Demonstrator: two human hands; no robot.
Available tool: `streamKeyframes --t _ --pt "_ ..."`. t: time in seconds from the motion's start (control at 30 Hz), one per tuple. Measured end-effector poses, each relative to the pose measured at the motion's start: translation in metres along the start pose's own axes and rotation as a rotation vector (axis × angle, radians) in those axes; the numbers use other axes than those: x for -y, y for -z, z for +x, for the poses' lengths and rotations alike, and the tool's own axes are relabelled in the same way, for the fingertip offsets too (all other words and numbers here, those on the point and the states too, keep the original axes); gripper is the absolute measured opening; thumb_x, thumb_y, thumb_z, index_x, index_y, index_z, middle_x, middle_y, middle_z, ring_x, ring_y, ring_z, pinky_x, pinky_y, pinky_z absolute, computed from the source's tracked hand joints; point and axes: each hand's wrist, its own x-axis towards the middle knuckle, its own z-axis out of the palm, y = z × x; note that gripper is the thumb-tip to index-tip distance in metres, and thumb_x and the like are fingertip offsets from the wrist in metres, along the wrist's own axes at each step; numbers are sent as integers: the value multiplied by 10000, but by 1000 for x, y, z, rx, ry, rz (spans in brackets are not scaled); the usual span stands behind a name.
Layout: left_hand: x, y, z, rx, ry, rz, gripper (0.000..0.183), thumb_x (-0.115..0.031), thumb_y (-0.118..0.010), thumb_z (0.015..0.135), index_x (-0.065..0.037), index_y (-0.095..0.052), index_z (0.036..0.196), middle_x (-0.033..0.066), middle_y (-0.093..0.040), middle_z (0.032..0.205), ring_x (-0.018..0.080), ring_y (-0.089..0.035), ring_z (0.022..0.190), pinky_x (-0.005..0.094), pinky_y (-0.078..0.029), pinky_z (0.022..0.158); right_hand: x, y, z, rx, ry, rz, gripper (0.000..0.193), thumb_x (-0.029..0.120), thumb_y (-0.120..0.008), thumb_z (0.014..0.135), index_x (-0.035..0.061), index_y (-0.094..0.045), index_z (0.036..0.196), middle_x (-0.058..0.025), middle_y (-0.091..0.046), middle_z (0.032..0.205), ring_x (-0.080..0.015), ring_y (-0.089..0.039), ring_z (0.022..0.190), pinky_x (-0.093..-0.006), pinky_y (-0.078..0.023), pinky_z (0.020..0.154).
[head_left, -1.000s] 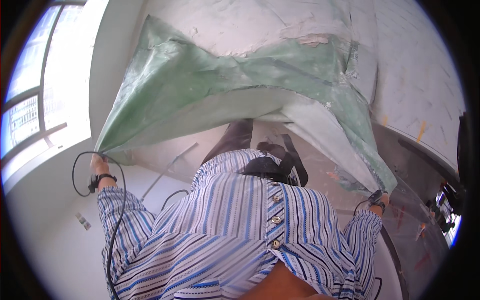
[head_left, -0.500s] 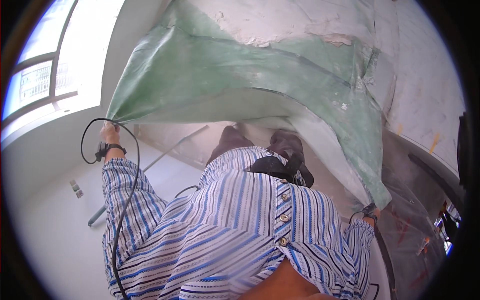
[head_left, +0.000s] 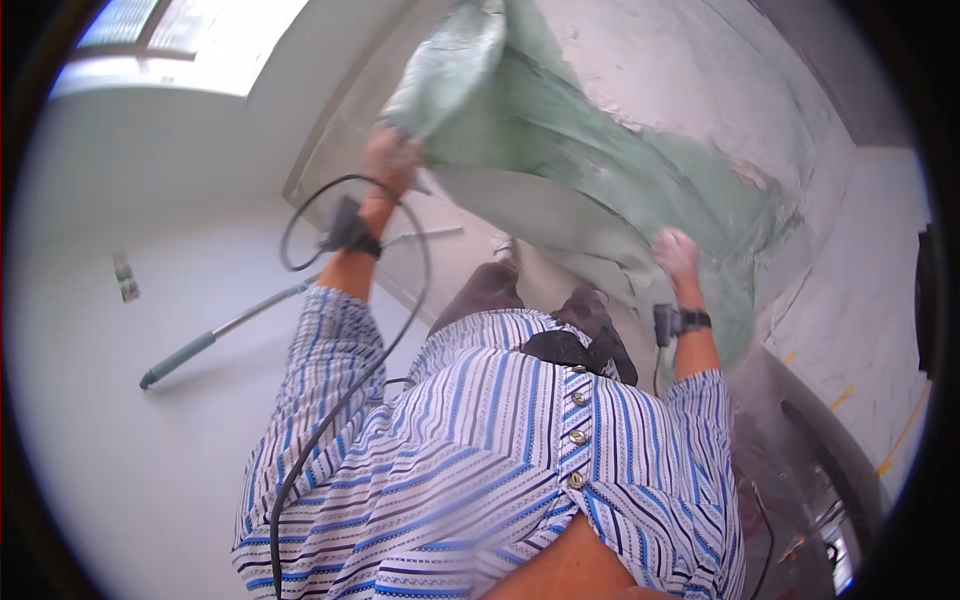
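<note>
A large green sheet (head_left: 560, 155) with a pale underside hangs in folds between my hands, and white dust or plaster covers its far part. My left hand (head_left: 394, 160), raised at the far left, is closed on one edge of it; motion blurs the fingers. Lower and to the right, my right hand (head_left: 677, 254) grips the near edge, fingers curled into the cloth. Each wrist carries a black strapped device, and a black cable (head_left: 425, 270) loops past my left wrist.
A pole with a grey-green grip (head_left: 215, 345) slants at the left in front of the white wall. A small socket plate (head_left: 125, 277) is on that wall. A bright window (head_left: 200, 45) is at upper left. Dusty clear plastic sheeting (head_left: 785, 480) lies at lower right.
My hands have come closer together: the left moved right and up, the right moved left and up. The sheet, stretched wide before, is now bunched, and the view has turned somewhat.
</note>
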Motion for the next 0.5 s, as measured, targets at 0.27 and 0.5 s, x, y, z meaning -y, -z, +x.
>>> streamKeyframes --t 0.27,0.5 --pt "-125 -59 -3 -1 -484 -428 183 -84 -587 661 37 -583 798 203 -562 936 344 -562 839 416 -471 738 290 -206 -27 307 474 -624 557 476 -626 752 -46 -651 946 -237 -644 872 -310 -632 837 -361 -474 748" --pt "-160 -73 -31 444 -514 -242 296 -145 -607 692 -10 -587 955 179 -527 1162 304 -526 1017 401 -407 871 240 -158 10 181 497 -1055 351 302 -587 751 -37 -640 674 -194 -594 586 -251 -611 535 -405 -468 526"
